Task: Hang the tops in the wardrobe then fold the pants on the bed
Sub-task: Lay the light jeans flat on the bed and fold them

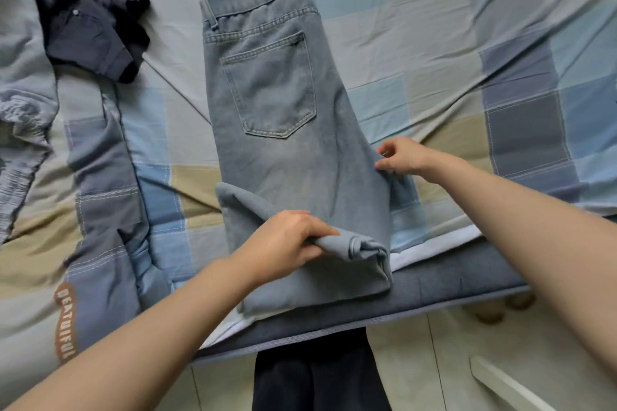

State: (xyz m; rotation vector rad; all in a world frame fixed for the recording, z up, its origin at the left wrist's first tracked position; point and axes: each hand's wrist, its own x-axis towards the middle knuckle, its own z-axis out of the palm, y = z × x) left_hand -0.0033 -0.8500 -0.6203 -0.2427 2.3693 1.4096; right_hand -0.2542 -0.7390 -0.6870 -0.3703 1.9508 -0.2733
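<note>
Light blue jeans [277,100] lie on the bed, back pocket up, waistband at the far end. Their leg ends are doubled back near the bed's front edge. My left hand [283,243] grips the bunched leg cuffs at the near end of the jeans. My right hand [404,157] pinches the right side seam of the jeans, about mid-thigh. A dark navy garment [90,10] lies crumpled at the far left of the bed.
The bed has a blue, grey and tan checked sheet [467,43]. A rumpled quilt [30,130] with a brown lettered patch lies on the left. The mattress edge [434,290] runs across the front; pale floor tiles and my dark trouser legs [317,374] show below.
</note>
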